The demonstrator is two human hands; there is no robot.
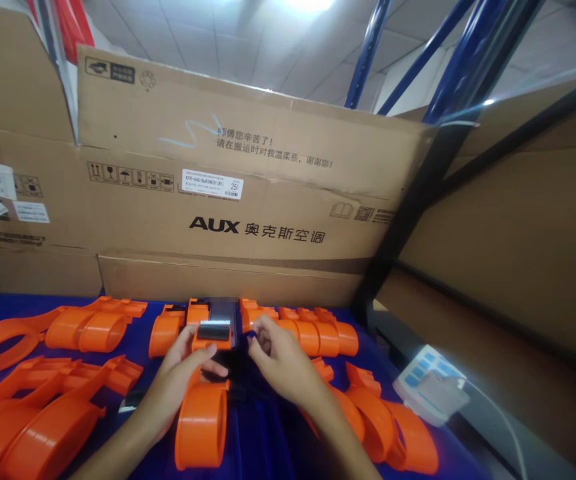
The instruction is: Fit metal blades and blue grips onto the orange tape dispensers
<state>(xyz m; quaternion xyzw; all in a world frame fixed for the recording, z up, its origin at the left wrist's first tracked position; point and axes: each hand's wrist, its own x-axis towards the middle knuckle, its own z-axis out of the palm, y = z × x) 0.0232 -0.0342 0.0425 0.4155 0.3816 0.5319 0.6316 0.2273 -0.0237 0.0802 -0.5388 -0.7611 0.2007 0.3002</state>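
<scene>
My left hand (188, 363) is wrapped round an orange tape dispenser (211, 343) near the middle of the blue surface. The dispenser has a black roller or strip across it and a pale toothed blade along its upper edge. To its right, my right hand (275, 353) is raised with curled fingers, thumb and forefinger close together; a small dark thing seems to be at the fingertips, too small to make out. Just below my left hand stands another orange dispenser (201, 427). Behind the held one is a dark flat object (224, 317).
More orange dispensers lie at the left (53, 427), back left (103, 330), back right (318, 333) and front right (383, 427). A white power strip (431, 383) with a cable is at the right edge. Cardboard (248, 200) stands behind, beside a metal post (408, 207).
</scene>
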